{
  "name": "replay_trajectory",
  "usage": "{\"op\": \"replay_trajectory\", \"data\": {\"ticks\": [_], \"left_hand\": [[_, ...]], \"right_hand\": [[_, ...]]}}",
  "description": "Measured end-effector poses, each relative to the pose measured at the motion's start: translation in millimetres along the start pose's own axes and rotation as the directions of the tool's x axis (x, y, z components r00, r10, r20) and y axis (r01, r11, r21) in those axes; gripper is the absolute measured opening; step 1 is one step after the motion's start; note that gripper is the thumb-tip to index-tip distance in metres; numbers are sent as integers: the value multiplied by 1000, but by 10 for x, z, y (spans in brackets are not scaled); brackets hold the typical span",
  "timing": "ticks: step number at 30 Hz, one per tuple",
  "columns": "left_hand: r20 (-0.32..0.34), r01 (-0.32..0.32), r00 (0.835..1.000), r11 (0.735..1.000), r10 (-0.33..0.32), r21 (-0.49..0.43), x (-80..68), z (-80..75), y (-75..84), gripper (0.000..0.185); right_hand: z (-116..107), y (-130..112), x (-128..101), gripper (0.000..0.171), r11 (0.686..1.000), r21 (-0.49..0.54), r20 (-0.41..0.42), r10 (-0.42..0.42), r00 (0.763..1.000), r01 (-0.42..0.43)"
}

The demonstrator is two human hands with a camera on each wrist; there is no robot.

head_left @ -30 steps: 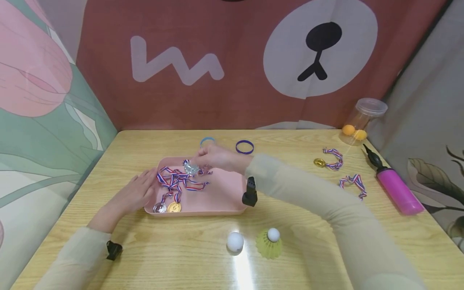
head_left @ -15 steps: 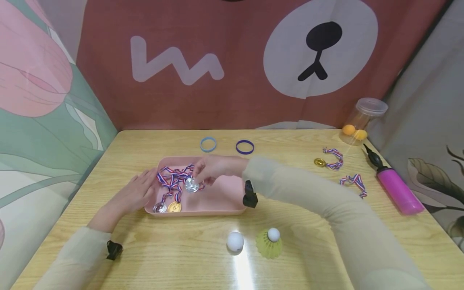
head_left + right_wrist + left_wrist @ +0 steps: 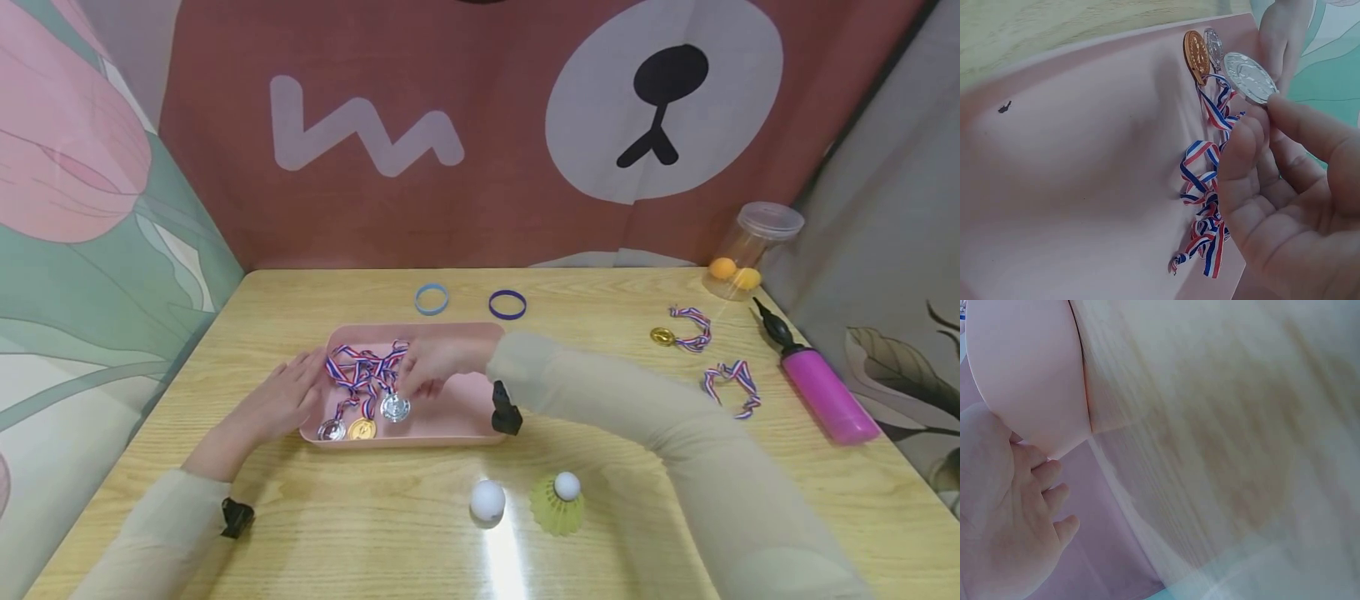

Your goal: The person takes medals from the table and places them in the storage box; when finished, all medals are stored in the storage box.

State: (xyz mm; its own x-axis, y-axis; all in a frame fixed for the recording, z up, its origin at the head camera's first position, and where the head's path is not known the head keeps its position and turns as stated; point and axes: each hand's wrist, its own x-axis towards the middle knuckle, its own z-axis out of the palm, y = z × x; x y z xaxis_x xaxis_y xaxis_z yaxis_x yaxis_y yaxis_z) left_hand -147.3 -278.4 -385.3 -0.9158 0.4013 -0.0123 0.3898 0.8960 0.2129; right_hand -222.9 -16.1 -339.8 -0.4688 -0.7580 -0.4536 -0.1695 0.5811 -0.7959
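My right hand point(image 3: 431, 365) pinches a silver medal point(image 3: 1250, 76) by its edge between thumb and index finger, over the pink tray point(image 3: 450, 442). In the head view that silver medal point(image 3: 395, 407) sits to the right of a gold medal point(image 3: 362, 429). Another silver medal point(image 3: 332, 430) lies in the tray's front left corner. Red, white and blue ribbons point(image 3: 1200, 165) lie tangled in the tray's left half. At the tray's left end my left hand point(image 3: 281, 396) rests against the wall, its fingers extended; the left wrist view shows its palm beside the outer wall point(image 3: 1029, 369).
Light blue point(image 3: 431, 299) and dark blue wristbands point(image 3: 507, 305) lie behind the tray. In front are a white ball point(image 3: 487, 500) and a yellow shuttlecock point(image 3: 557, 507). At right are a ribboned gold medal point(image 3: 663, 337), another ribbon point(image 3: 738, 383), a pink pump point(image 3: 825, 392) and a jar point(image 3: 750, 250).
My right hand has brought the silver medal from the tray's back side forward and down, towards the gold medal. The left hand has stayed at the tray's left end.
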Motion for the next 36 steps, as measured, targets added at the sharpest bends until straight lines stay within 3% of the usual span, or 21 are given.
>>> {"op": "replay_trajectory", "data": {"ticks": [13, 25, 36], "left_hand": [[4, 5, 1000, 1000, -5, 2, -5, 11, -14, 54], [-11, -5, 1000, 1000, 5, 1, -2, 8, -7, 53], [-15, -3, 1000, 1000, 3, -1, 0, 5, 8, 53]], "right_hand": [[152, 31, 113, 11, 993, -103, 99, 67, 993, -56], [222, 44, 205, 15, 968, -200, -50, 148, 988, -155], [245, 44, 192, 14, 949, -265, -77, 154, 985, -169]]}}
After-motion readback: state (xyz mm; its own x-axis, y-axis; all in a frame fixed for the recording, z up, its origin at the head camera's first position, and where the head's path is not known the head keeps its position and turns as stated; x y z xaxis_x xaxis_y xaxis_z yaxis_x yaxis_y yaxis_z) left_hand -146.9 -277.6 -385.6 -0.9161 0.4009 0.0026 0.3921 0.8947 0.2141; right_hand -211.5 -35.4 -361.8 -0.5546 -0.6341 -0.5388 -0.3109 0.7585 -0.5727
